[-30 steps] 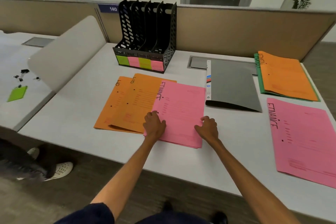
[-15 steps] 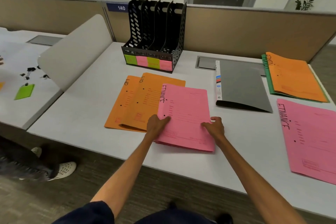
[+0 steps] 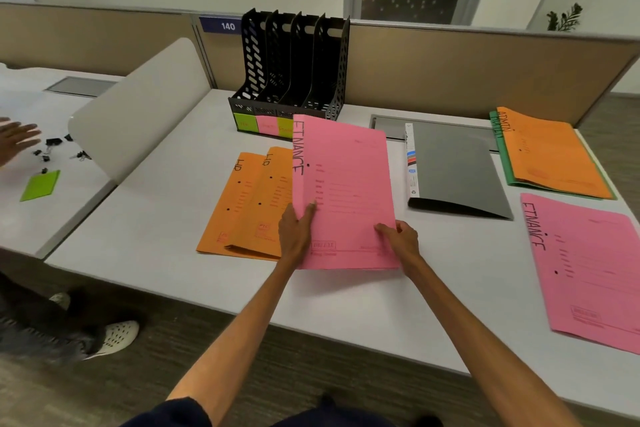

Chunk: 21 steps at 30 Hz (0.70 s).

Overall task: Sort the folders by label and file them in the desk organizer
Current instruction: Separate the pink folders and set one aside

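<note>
A pink folder marked FINANCE is lifted off the desk, its far end raised toward the black desk organizer. My left hand grips its left edge and my right hand grips its lower right edge. Two orange folders marked HR lie overlapped on the desk to the left of it. A second pink FINANCE folder lies flat at the right. An orange folder marked ADMIN rests on a green one at the back right. The organizer's slots carry green and pink labels.
A grey folder lies between the held pink folder and the ADMIN pile. A white divider panel stands at the desk's left edge. On the neighbouring desk are binder clips, a green card and another person's hand.
Both hands have picked the pink FINANCE folder up from the orange pile and tilted it up toward the organizer. Another person's hand has come into view at the far left.
</note>
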Available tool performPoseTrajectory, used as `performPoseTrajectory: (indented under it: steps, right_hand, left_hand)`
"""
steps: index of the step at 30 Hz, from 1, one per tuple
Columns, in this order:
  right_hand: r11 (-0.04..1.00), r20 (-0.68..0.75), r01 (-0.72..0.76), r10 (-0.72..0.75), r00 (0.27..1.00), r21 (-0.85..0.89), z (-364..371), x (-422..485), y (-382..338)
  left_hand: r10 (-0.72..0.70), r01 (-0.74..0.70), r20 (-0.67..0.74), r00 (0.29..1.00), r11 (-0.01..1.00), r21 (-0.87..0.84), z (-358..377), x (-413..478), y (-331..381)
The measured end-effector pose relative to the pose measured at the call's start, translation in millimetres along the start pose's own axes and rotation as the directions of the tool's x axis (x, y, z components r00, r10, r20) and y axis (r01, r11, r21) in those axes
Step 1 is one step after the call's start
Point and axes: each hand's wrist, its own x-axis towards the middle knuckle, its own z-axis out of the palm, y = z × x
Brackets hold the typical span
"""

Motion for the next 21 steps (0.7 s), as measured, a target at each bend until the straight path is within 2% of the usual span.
performPoseTrajectory:
  steps: [3, 10, 21]
  right_hand:
    - [0.999, 0.017, 0.016, -0.017, 1.0, 0.052, -3, 1, -6]
    - [0.99, -0.059, 0.081, -0.074, 0.995, 0.119, -21, 5, -17]
    - [0.976, -0.191, 0.128, -0.093, 0.977, 0.177, -55, 0, -17]
  left_hand:
    - [0.009, -0.011, -0.043, 0.999, 0.999, -0.033, 7, 1, 9]
    - [0.008, -0.011, -0.035, 0.999, 0.997, -0.079, 20, 6, 12]
    - [0.009, -0.004, 0.054, 0.998, 0.997, -0.081, 54, -2, 24]
